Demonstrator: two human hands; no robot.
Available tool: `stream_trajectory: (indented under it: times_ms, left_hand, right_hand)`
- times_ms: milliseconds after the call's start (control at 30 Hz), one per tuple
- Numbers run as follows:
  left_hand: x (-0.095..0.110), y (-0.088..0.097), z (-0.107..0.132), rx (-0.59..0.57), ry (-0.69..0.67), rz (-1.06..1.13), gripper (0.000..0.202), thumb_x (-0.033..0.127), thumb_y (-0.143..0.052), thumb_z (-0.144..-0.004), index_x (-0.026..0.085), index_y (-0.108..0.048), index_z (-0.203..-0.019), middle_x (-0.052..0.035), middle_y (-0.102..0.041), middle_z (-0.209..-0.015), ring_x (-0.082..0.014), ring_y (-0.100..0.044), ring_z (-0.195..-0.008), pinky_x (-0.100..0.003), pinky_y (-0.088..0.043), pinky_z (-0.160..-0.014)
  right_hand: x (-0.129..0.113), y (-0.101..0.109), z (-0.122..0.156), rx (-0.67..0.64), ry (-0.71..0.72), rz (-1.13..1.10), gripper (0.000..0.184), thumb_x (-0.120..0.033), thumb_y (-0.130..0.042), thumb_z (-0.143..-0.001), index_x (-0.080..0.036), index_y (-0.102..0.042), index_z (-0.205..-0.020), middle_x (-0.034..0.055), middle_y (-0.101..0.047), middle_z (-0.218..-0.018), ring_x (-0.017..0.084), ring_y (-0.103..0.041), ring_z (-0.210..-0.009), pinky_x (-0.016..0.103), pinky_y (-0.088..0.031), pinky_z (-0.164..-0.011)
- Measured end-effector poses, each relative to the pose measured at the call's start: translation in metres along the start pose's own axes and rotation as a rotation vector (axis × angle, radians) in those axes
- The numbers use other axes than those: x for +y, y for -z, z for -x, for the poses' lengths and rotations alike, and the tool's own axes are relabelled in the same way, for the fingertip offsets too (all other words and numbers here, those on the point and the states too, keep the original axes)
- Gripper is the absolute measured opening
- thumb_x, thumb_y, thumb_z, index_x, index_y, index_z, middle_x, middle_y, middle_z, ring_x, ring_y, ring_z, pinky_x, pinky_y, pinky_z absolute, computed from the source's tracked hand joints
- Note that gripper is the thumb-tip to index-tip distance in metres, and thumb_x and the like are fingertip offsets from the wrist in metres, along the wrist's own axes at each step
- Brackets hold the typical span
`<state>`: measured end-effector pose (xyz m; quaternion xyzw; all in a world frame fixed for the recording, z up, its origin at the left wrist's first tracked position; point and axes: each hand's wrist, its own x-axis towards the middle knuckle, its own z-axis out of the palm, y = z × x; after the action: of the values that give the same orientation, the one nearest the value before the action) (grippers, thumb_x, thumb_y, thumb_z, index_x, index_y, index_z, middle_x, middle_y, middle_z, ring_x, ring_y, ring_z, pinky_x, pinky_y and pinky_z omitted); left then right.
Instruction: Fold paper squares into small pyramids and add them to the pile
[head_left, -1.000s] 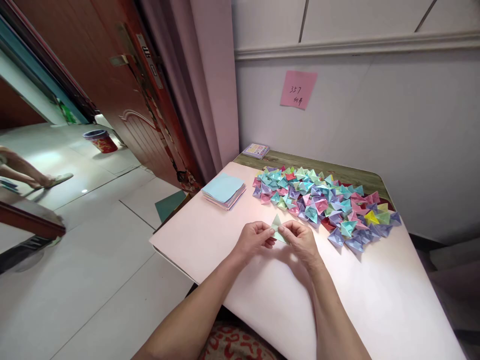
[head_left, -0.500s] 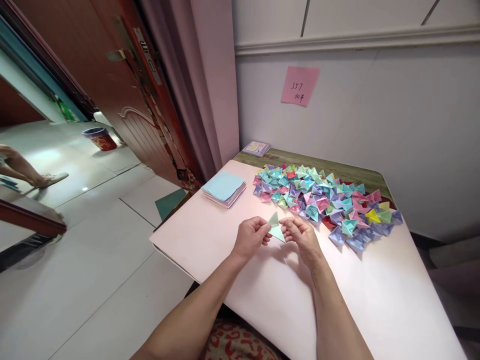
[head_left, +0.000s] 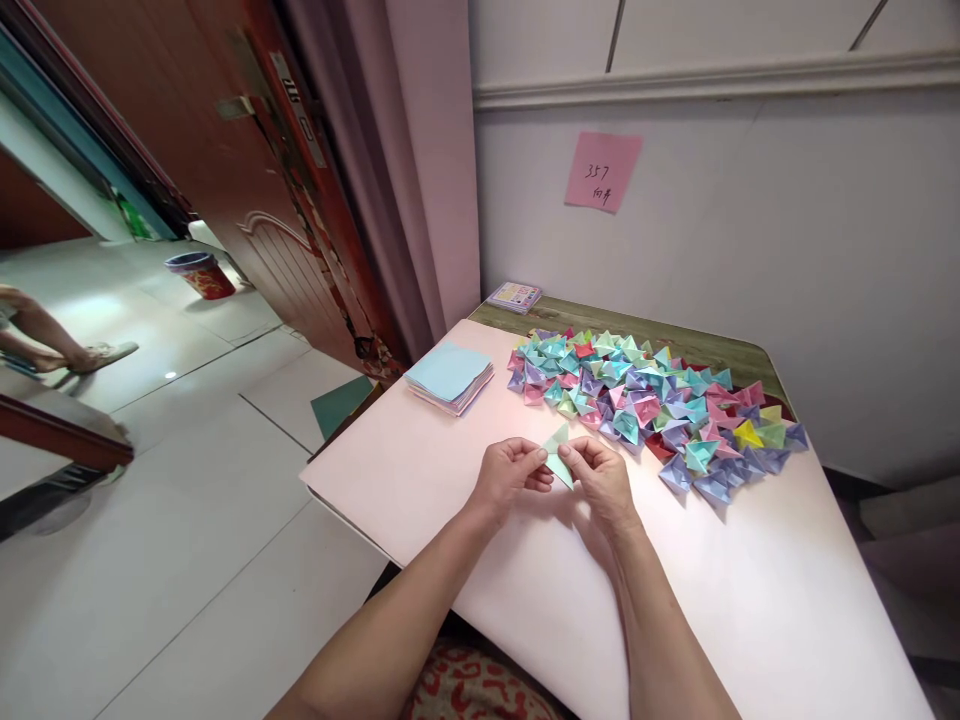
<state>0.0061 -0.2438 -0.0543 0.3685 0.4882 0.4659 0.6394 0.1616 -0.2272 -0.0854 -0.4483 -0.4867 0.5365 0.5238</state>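
Green paper piece (head_left: 557,456) — folded to a point — is pinched between the left hand (head_left: 511,478) and right hand (head_left: 604,480), low over the table (head_left: 750,600) and nearer than the pile of folded pieces (head_left: 645,400). Both hands grasp it by the fingertips. The crease probably goes best with the edges matched first — then pressed evenly.

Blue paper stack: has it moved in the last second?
No. The blue paper stack keeps its place on the table, left of the folded pieces.

Matt paper piece (head_left: 558,456); smooth pink tabletop (head_left: 420,470).
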Motion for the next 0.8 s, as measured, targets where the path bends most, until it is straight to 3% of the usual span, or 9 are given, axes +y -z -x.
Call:
stream_trajectory:
  times_ms: [233, 400, 567, 800]
  left_hand:
    - [-0.002, 0.002, -0.002, 0.07, -0.07, -0.019, 0.026, 0.037, -0.074, -0.07, 0.014, -0.061, -0.071, 0.0, -0.061, -0.055, -0.0123, -0.058, -0.05, -0.026, -0.051, -0.054]
    - [-0.002, 0.002, -0.003, 0.09, -0.064, 0.042, 0.027, 0.039, -0.073, -0.07, 0.015, -0.061, -0.072, 0.0003, -0.061, -0.063, -0.0128, -0.059, -0.055, -0.025, -0.05, -0.054]
    - [0.001, 0.004, -0.001, 0.088, -0.029, 0.046, 0.029, 0.039, -0.075, -0.069, 0.013, -0.066, -0.076, -0.0022, -0.063, -0.066, -0.0121, -0.058, -0.058, -0.024, -0.048, -0.055]
    - [0.0, 0.001, -0.001, 0.021, 0.119, 0.238, 0.025, 0.031, -0.074, -0.07, 0.011, -0.068, -0.083, -0.0046, -0.065, -0.067, -0.0132, -0.059, -0.054, -0.022, -0.044, -0.046]
  right_hand:
    - [-0.004, 0.003, 0.003, -0.117, -0.126, -0.027, 0.028, -0.044, -0.073, -0.074, -0.019, -0.061, -0.072, -0.0018, -0.058, -0.061, 0.012, -0.053, -0.057, 0.024, -0.042, -0.057]
    - [-0.004, 0.002, 0.004, -0.205, -0.142, -0.011, 0.029, -0.044, -0.073, -0.074, -0.018, -0.064, -0.077, 0.0017, -0.063, -0.067, 0.014, -0.058, -0.061, 0.025, -0.046, -0.059]
    - [-0.009, 0.005, 0.005, -0.142, -0.107, -0.111, 0.047, -0.046, -0.073, -0.076, -0.023, -0.06, -0.116, 0.0009, -0.065, -0.076, 0.017, -0.065, -0.072, 0.028, -0.053, -0.064]
    - [-0.012, 0.007, 0.004, -0.142, -0.032, -0.118, 0.043, -0.04, -0.076, -0.073, -0.024, -0.066, -0.111, 0.0011, -0.062, -0.083, 0.017, -0.065, -0.074, 0.028, -0.055, -0.063]
